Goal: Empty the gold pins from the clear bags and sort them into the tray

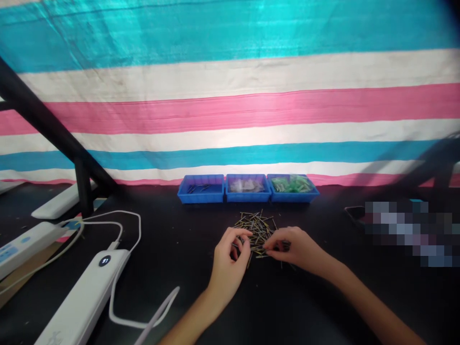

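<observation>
A loose pile of thin metal rods point(256, 225), some silver and some brass-coloured, lies on the black table in front of me. They resemble small drill bits, but are too small to tell. My left hand point(232, 251) rests at the pile's left edge, fingers curved, with thumb and index finger slightly apart; no rod shows clearly between them. On the right side, my right hand point(289, 244) has thumb and index finger pinched together low over the rods. What sits between those fingertips is too small to make out.
Behind the pile stand three blue trays: the left tray point(201, 197) holds a few thin rods, the middle tray point(247, 197) clear plastic bits, the right tray point(293, 197) green-and-clear packets. A white power bank point(86, 297), cable point(124, 323) and power strip point(28, 244) lie left.
</observation>
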`<state>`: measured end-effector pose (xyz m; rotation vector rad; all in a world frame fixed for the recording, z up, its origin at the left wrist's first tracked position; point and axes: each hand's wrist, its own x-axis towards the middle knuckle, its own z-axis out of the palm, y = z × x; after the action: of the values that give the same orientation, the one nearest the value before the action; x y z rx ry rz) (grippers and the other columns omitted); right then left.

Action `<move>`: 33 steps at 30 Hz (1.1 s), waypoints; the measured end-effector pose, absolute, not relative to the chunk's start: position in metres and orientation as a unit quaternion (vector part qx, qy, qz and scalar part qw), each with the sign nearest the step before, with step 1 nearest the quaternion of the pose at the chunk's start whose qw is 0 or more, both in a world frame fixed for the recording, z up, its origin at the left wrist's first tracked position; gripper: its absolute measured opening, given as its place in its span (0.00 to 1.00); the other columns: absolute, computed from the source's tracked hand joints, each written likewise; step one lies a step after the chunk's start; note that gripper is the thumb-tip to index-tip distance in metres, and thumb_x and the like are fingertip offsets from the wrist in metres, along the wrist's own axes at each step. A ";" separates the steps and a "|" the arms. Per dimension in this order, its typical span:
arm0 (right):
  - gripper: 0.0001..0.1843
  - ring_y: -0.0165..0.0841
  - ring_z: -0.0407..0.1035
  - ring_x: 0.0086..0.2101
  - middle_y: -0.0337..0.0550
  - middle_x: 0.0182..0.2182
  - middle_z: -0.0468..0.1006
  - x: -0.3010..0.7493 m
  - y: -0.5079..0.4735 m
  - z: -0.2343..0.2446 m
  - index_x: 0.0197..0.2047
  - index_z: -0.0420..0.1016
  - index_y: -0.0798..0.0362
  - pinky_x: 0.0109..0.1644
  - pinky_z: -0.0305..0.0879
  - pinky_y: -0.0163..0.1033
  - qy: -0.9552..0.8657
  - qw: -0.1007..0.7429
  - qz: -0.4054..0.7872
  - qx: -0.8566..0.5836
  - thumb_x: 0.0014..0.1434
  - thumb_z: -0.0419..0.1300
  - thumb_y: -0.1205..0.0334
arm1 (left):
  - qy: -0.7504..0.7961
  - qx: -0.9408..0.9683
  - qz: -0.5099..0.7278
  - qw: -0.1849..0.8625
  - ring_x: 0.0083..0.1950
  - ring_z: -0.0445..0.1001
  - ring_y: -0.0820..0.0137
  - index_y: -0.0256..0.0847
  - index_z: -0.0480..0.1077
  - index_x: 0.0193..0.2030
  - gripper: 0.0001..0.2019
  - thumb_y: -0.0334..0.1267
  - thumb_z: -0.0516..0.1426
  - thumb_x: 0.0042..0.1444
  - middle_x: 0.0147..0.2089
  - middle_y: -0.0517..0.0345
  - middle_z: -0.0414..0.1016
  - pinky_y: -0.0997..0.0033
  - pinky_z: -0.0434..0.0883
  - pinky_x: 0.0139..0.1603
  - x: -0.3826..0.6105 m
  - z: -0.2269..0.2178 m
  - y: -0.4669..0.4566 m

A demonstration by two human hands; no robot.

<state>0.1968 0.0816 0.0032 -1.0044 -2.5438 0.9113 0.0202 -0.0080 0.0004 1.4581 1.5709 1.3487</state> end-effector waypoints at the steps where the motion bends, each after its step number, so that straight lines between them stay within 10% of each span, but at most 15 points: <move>1: 0.05 0.28 0.68 0.24 0.37 0.25 0.78 0.197 0.080 0.003 0.30 0.79 0.48 0.32 0.60 0.33 -0.883 0.123 0.294 -0.345 0.49 0.62 0.62 | 0.595 0.549 0.505 0.300 0.32 0.66 0.74 0.40 0.69 0.38 0.07 0.33 0.50 0.56 0.35 0.58 0.69 0.76 0.62 0.29 0.020 0.000 -0.008; 15: 0.05 0.27 0.66 0.27 0.36 0.26 0.75 0.198 0.063 -0.008 0.26 0.74 0.51 0.35 0.50 0.36 -0.909 0.187 0.166 -0.334 0.49 0.58 0.67 | 0.616 0.539 0.478 0.318 0.29 0.65 0.74 0.40 0.70 0.35 0.06 0.36 0.53 0.55 0.30 0.60 0.69 0.76 0.63 0.28 0.018 -0.005 0.000; 22: 0.02 0.25 0.62 0.23 0.36 0.22 0.70 0.193 0.050 0.011 0.24 0.69 0.53 0.30 0.57 0.33 -0.808 0.302 0.360 -0.354 0.46 0.59 0.68 | 0.571 0.493 0.540 0.374 0.28 0.65 0.77 0.47 0.61 0.51 0.19 0.38 0.56 0.52 0.38 0.61 0.65 0.76 0.65 0.30 0.021 -0.006 -0.003; 33: 0.09 0.26 0.60 0.23 0.38 0.21 0.71 0.186 0.043 0.010 0.28 0.76 0.54 0.27 0.58 0.33 -0.705 0.304 0.520 -0.374 0.52 0.59 0.58 | 0.540 0.531 0.521 0.393 0.30 0.65 0.75 0.42 0.76 0.31 0.04 0.37 0.59 0.50 0.40 0.55 0.67 0.73 0.65 0.30 0.024 -0.009 -0.008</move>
<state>0.1859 0.0431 0.0096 -0.9911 -1.8691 1.3770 0.0239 -0.0080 -0.0093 1.3475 1.3698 1.3234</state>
